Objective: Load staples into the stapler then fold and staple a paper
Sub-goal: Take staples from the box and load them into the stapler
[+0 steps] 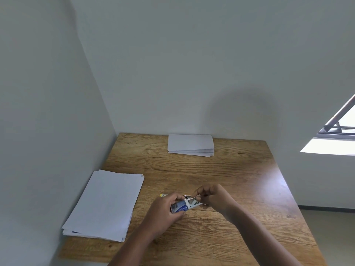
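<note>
Head view: blue staple box above the near-centre wooden table, gripped by left hand, its open end pinched by right hand; flat paper stack left, folded paper pile far.

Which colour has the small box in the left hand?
Blue and white box, seen in the head view.

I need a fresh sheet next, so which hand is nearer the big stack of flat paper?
Left. The left hand is just right of the paper stack; the right hand lies farther right.
</note>
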